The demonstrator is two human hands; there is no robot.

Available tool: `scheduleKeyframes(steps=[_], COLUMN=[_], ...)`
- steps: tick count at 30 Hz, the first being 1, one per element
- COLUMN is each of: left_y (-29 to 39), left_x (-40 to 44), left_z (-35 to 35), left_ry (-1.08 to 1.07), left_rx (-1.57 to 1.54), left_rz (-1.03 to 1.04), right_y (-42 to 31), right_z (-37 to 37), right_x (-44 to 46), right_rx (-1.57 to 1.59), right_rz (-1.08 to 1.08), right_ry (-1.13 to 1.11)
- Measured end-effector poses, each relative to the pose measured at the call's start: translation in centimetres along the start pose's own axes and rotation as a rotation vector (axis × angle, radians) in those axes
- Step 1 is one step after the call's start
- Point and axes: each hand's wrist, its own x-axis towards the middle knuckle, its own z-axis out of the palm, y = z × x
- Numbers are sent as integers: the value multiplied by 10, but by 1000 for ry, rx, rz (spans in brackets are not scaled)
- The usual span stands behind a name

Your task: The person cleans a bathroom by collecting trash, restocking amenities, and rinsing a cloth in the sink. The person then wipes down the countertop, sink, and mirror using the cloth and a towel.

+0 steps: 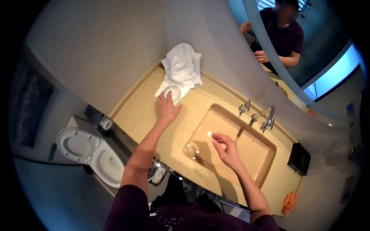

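Observation:
My left hand [167, 111] reaches over the counter, its fingertips at the near edge of a round clear glass dish [172, 92]. The dish rests on the lower end of a crumpled white towel [182, 67] by the wall. The left fingers are spread; whether they grip the rim is unclear. Above the beige sink [246, 154] hangs my right hand [226, 149], its fingers curled towards the thumb. Anything between those fingertips is too small to make out.
A chrome faucet [267, 117] and a handle [244, 108] stand behind the sink. At the right are a black box [299, 159] and an orange cord bundle [289, 202]. A toilet [108, 165] with raised lid is at the left. A mirror [308, 50] shows a person.

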Motion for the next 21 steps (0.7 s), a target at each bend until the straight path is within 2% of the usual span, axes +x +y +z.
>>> scheduleKeyframes(steps=[2, 3, 5, 7, 9, 11, 12, 13, 15, 18, 20, 21], left_y=[-3, -1, -8, -34, -35, -37, -34, -42, -45, -69, -86, -87], left_x=[28, 35, 46, 53, 57, 65, 67, 70, 70, 55, 29, 23], left_z=[-4, -7, 0, 12, 7, 2, -5, -4, -7, -6, -12, -17], left_ry=[-222, -230, -330, -296, -235, -351, -352, -370, -381, -260, -106, -106], left_rx=[98, 94, 283, 237, 185, 220, 219, 153, 93, -57, -607, -607], left_rz=[9, 19, 78, 111, 143, 149, 144, 128, 115, 147, 100, 101], right_y=[-4, 0, 23, 45, 56, 79, 82, 90, 83, 54, 20, 3], right_z=[22, 28, 55, 78, 84, 98, 92, 94, 89, 85, 81, 81], right_x=[73, 93, 164, 246, 273, 319, 334, 349, 353, 345, 319, 306], right_rx=[-92, -127, -189, -251, -289, -413, -413, -348, -277, 111, 88, 155], right_rz=[-46, -45, -137, -132, -100, -55, -56, 150, 351, 142, 138, 12], right_ry=[14, 19, 128, 283, 352, 531, 526, 411, 300, 432, 355, 309])
